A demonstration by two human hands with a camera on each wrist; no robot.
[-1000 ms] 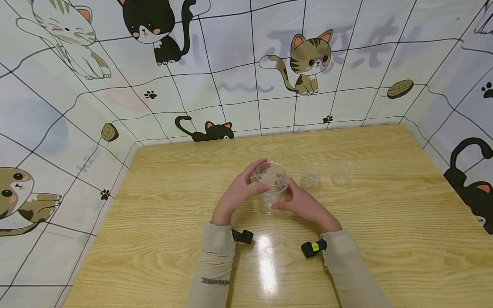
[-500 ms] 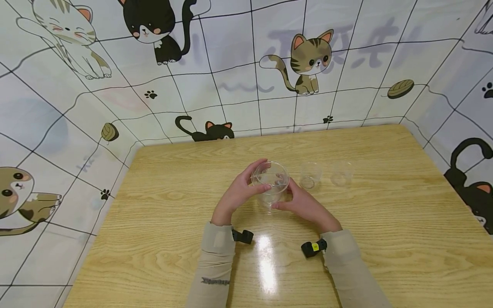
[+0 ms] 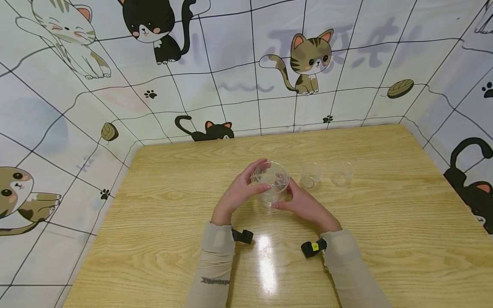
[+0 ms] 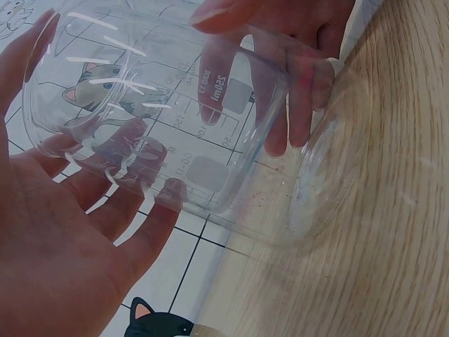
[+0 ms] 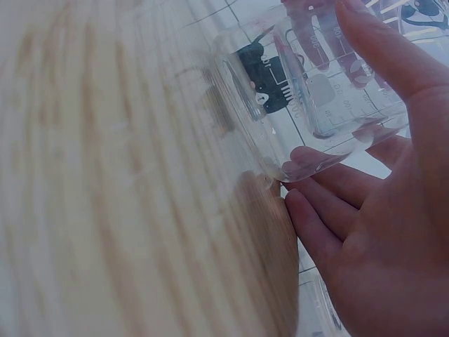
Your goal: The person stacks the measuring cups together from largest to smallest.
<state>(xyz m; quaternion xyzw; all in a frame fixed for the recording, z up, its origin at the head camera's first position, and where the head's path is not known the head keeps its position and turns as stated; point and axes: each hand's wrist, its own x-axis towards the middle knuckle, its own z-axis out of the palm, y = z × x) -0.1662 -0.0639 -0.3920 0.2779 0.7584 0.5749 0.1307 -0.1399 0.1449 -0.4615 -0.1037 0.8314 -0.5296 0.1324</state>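
Note:
A clear glass beaker marked 250ml sits nested inside a larger clear beaker, whose base extends beyond the inner one. In the head view, the nested pair is near the middle of the table, between both hands. My left hand grips the pair near the rim from the left, with its thumb across the near side. Lower down, my right hand holds the outer beaker from the right, thumb in front and fingers behind. Whether the base touches the table is hard to tell.
Two smaller clear beakers stand in a row to the right of the pair on the wooden table. A cat-patterned cloth wall encloses the back and sides. A black wrist camera is worn at each cuff.

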